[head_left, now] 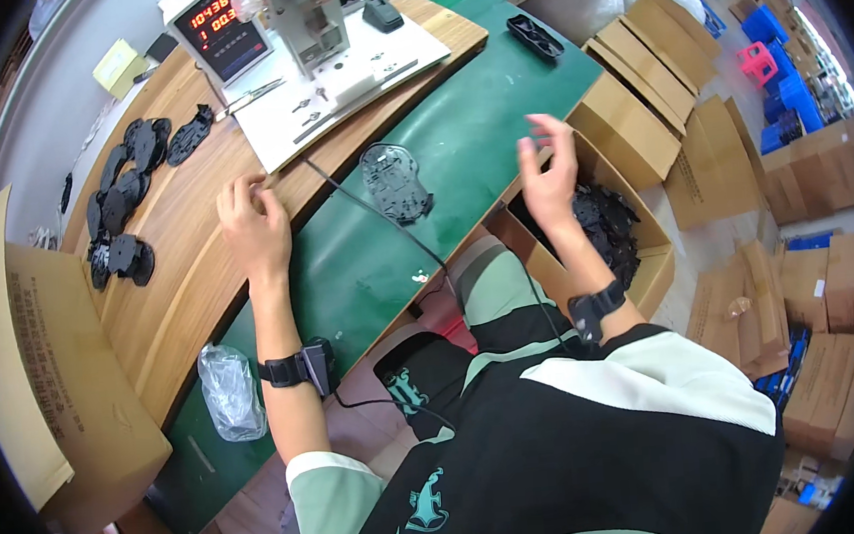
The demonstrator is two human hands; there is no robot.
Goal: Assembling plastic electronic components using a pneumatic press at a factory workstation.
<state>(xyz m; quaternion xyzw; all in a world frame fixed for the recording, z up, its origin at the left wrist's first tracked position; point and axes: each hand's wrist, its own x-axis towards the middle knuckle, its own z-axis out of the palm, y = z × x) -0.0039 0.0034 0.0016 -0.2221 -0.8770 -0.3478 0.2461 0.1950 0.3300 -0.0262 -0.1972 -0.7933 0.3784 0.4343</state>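
Fingers [253, 195] of the left hand [253, 228] are curled loosely together, resting on the wooden bench [182, 276] near its edge, gripping nothing that can be seen. Right hand [547, 172] is raised with its fingers spread apart and empty, above an open cardboard box [647, 260] full of black plastic parts [605, 228].

Between the 2 hands, 1 black plastic plate [395, 181] lies flat on the green mat [467, 133], touched by neither hand. A black cable [383, 220] runs across the mat just beside it. 1 dark tray [534, 36] sits at the mat's far end.

Behind the left hand stands a small press [305, 21] on a white base plate [333, 89], with a counter box showing red digits [216, 28] next to it. About 10 black parts [130, 190] are laid out on the bench to the left. A big cardboard sheet [49, 367] leans at the left, and 1 crumpled clear bag [229, 391] lies below it.

Stacked cardboard cartons [810, 287] and blue crates [784, 88] crowd the floor on the right. Each wrist wears 1 black band.
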